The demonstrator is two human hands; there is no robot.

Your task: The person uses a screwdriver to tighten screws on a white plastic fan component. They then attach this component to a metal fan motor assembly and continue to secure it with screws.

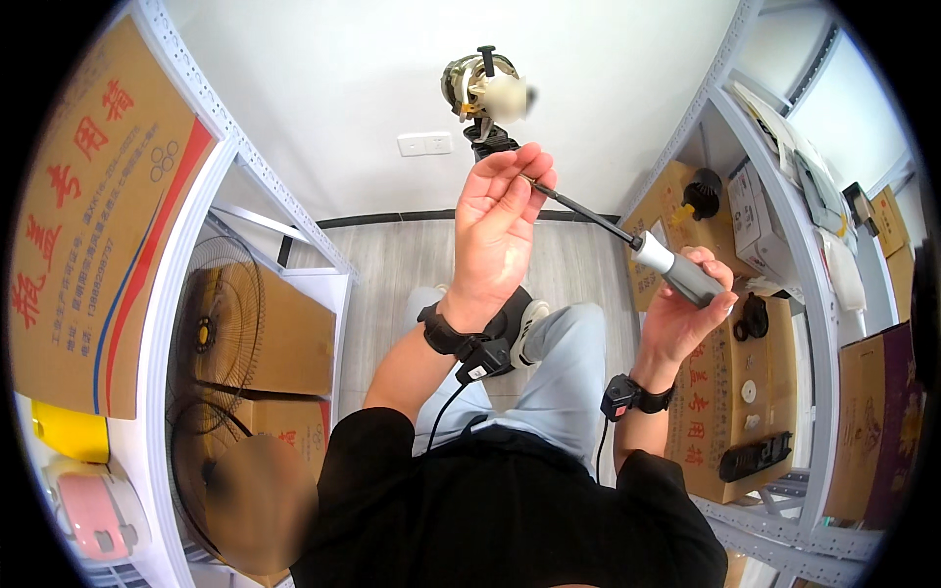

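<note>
My right hand (691,304) is wrapped round the grey and white handle of a screwdriver (603,223), its dark shaft slanting up to the left. At the shaft's end, my left hand (498,230), palm toward me, pinches thumb and fingers together by the tip. Something tiny and brassy shows there, too small to name. Beyond my hands, an uncovered fan motor (469,86) with a black knob on top sits on a black stand (490,140); a blurred patch covers its right side.
Metal shelving with cardboard boxes (108,225) flanks me on the left, where black wire fan guards (221,323) lean. On the right shelf, a black plastic part (755,457), a black ring (753,316) and small white pieces lie on a carton (711,392). A wall socket (424,144) is ahead.
</note>
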